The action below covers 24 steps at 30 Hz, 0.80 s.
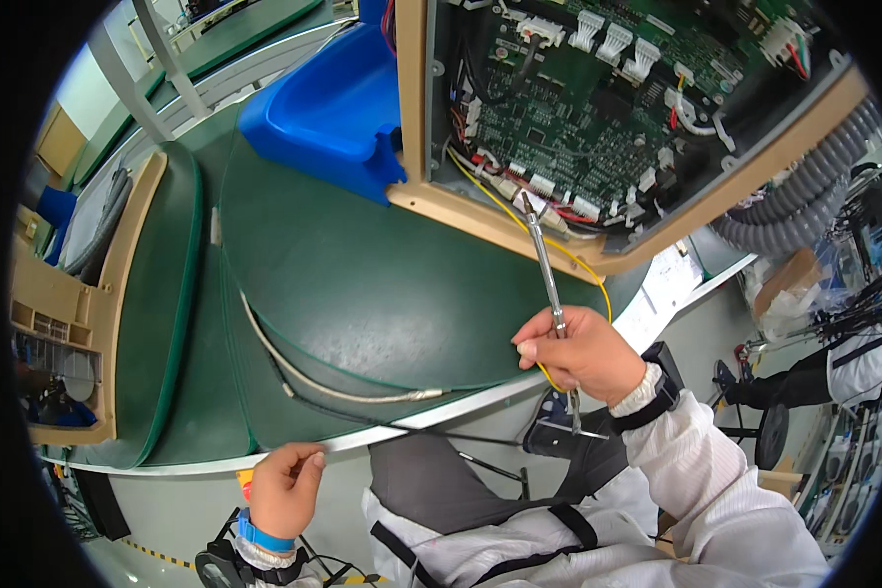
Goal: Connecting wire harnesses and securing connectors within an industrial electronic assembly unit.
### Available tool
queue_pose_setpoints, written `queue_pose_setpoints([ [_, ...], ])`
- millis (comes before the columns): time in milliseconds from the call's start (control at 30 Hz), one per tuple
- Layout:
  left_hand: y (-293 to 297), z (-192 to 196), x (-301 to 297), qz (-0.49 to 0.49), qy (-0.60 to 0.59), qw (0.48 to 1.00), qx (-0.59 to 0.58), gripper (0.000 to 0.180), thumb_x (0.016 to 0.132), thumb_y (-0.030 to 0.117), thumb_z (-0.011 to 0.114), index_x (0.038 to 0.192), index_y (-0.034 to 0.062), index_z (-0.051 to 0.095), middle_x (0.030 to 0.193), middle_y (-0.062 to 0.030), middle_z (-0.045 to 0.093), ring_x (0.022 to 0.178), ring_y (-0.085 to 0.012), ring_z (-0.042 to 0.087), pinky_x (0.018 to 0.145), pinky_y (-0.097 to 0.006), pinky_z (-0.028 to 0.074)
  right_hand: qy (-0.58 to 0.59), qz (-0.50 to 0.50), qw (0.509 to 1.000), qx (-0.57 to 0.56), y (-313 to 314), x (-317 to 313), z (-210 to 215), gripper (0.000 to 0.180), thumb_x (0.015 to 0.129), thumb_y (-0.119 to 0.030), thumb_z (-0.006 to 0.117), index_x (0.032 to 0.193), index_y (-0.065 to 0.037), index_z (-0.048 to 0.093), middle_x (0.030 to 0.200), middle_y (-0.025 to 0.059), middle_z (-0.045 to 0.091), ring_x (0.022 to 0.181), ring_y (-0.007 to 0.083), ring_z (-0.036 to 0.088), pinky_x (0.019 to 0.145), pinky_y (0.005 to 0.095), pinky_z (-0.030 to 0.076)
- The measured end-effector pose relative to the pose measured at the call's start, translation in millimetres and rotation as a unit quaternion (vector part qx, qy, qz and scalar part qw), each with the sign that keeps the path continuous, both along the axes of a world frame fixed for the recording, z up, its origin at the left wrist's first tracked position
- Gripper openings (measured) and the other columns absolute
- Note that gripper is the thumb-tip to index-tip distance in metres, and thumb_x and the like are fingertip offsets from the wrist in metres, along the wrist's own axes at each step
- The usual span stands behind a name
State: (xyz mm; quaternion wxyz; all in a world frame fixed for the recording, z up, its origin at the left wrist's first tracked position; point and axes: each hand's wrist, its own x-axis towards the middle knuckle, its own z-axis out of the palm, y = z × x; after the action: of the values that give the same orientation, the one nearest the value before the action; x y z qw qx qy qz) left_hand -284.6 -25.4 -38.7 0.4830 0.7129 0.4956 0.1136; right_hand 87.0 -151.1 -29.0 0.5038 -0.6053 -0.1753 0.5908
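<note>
My right hand [590, 355] is closed around a slim silver metal rod tool with a crossbar [545, 265] at its lower end. The tool's thin upper tip points at the connectors along the lower edge of a green circuit board [568, 127]. A yellow wire [606, 284] runs from beside the board, over the housing's rim, down to my right fingers; whether they grip it too, I cannot tell. My left hand [286, 490] hovers at the table's front edge, fingers curled and thumb against them, with nothing visible in it.
The beige housing [410, 108] around the board stands on the green table mat [353, 265], next to a blue plastic part [314, 108]. A braided cable [304, 368] lies along the front edge. Grey corrugated hose [813, 196] hangs at right; another beige housing [127, 294] sits left.
</note>
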Motion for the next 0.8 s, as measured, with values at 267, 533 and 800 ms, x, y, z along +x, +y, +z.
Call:
queue_pose_setpoints([
  [267,16.7,-6.2,105.0,-0.011,-0.152,0.975,0.164,0.009,0.086,0.002,0.065,0.094,-0.0020,0.068,0.071,-0.0110,0.064,0.060,-0.0162,0.058,0.057,-0.027,0.045,-0.111,0.017,0.990,-0.090,11.1,19.5,19.2,0.012,0.084,-0.001,0.068,0.095,0.001,0.065,0.071,0.0012,0.062,0.051,0.0033,0.048,0.044,0.0197,0.035],
  [533,21.2,-42.9,148.4,0.065,-0.243,0.929,0.271,0.014,0.079,-0.003,0.064,0.092,-0.0023,0.068,0.066,-0.0100,0.062,0.047,-0.0156,0.051,0.045,-0.027,0.039,-0.141,0.038,0.984,-0.102,11.8,30.1,11.7,0.010,0.085,-0.002,0.070,0.093,0.000,0.064,0.073,0.0042,0.065,0.050,0.0044,0.049,0.043,0.0204,0.035],
  [800,25.4,-47.4,141.4,0.030,-0.267,0.922,0.280,0.012,0.079,-0.005,0.057,0.088,-0.0030,0.063,0.071,-0.0130,0.065,0.056,-0.0199,0.060,0.055,-0.029,0.048,-0.151,0.016,0.987,-0.059,5.8,30.9,1.2,0.012,0.085,0.001,0.070,0.096,0.000,0.065,0.078,0.0055,0.067,0.054,0.0051,0.054,0.046,0.0203,0.038],
])
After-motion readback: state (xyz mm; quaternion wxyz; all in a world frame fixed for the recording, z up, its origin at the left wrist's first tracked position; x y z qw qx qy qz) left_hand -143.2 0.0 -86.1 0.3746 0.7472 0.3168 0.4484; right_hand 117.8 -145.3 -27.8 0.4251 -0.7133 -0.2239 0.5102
